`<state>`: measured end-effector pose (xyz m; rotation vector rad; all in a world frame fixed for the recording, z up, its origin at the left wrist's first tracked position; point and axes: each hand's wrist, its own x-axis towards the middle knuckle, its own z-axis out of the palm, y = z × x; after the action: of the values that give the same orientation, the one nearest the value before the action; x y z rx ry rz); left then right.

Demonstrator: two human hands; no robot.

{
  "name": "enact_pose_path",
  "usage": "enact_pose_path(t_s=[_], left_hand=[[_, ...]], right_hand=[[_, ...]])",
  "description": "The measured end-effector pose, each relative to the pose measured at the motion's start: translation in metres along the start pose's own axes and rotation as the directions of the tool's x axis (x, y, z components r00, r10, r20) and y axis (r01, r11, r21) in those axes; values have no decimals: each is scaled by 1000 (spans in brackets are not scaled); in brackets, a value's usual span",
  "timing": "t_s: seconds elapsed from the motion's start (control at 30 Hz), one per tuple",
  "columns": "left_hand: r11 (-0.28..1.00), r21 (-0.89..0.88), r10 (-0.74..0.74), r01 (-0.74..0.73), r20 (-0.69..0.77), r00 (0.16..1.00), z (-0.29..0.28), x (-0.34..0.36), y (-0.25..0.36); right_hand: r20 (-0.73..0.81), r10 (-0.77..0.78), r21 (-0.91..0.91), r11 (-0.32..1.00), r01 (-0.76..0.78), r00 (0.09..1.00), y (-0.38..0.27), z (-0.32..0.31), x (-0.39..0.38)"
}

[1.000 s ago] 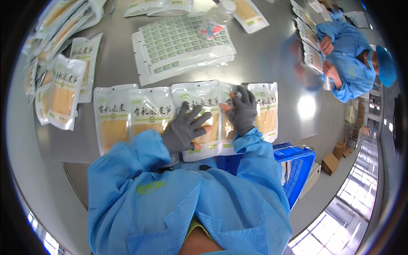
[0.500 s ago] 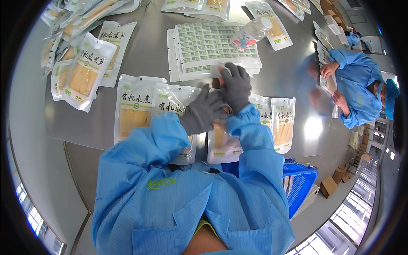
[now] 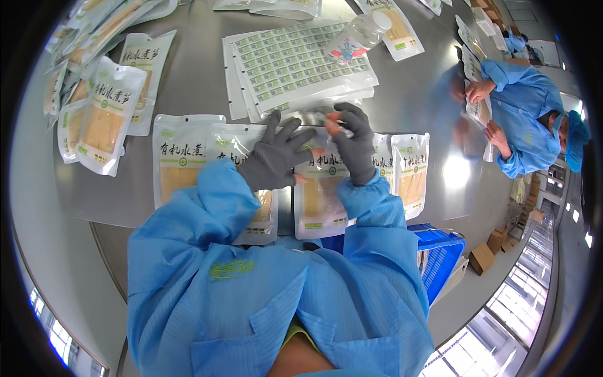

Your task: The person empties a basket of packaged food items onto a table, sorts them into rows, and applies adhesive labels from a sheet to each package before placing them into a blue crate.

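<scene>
My left hand, in a grey glove with bare thumb and index tips, lies with fingers spread over the front row of clear-and-white food pouches. It rests on or just above one pouch and reaches toward its right neighbour. My right hand, gloved alike, is raised near that neighbour's top edge. Its bare thumb and index tips are pinched together at the lower edge of the label sheets; whatever lies between them is too small to make out. Other pouches flank the row, at its left end and right end.
A clear plastic bottle lies on the label sheets. Pouches are heaped at the left, and one lies at the upper right. A blue crate stands below the table's right side. A co-worker handles pouches across at the right.
My hands have drawn apart; the left has moved left and its fingers have spread. The right has come down slightly, its fingertips now pinched. The whole view has shifted a little.
</scene>
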<state>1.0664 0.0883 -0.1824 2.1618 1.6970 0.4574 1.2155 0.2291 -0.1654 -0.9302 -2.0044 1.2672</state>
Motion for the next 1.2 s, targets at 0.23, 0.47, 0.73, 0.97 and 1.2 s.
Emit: enact_pose_path(t_s=[0.23, 0.47, 0.73, 0.97, 1.2], left_hand=[[997, -4, 84, -83, 45, 995, 10, 14, -15], [996, 44, 74, -80, 115, 991, -5, 17, -10], [985, -28, 174, -173, 62, 983, 7, 17, -16], [981, -87, 181, -173, 89, 980, 9, 18, -30], [985, -95, 160, -146, 153, 975, 3, 18, -29]], right_hand=[[381, 598, 238, 674, -700, 705, 4, -34, -8], [408, 513, 406, 639, -653, 755, 23, -23, -8], [275, 569, 616, 515, -597, 775, 27, -10, 4], [384, 620, 415, 546, -728, 684, 19, -31, -1], [283, 643, -122, 760, -638, 712, 27, -18, -4]])
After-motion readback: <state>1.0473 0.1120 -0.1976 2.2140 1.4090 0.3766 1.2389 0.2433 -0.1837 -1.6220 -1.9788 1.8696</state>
